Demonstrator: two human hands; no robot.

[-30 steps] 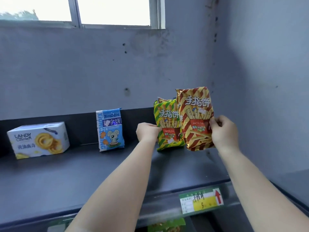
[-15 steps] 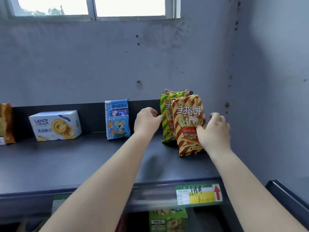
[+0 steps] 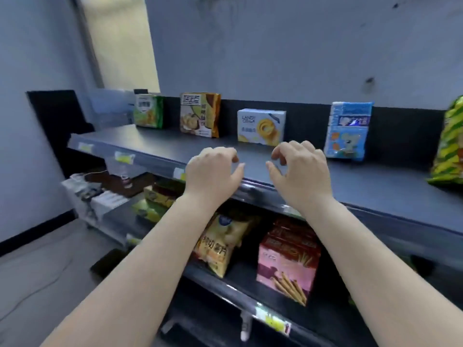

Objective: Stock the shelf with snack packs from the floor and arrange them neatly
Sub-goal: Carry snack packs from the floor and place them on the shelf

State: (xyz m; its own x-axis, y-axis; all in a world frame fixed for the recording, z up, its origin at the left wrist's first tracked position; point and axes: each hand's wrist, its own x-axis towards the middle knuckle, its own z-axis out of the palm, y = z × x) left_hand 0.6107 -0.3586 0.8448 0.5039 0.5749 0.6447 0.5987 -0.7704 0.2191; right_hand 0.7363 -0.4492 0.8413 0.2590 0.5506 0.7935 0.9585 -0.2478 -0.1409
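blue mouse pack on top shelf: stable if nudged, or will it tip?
The blue mouse pack probably tips easily: it stands tall on a narrow base against the top shelf's back panel. Its soft wrapper looks likely to crumple rather than slide. It seems light.

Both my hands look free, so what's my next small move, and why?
Probably lower both hands toward the floor for another pack: the left hand and right hand hold nothing, and the top shelf has wide gaps between its packs.

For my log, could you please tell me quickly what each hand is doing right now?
Left hand: open, fingers loosely curled, holding nothing.
Right hand: open, fingers loosely curled, holding nothing.
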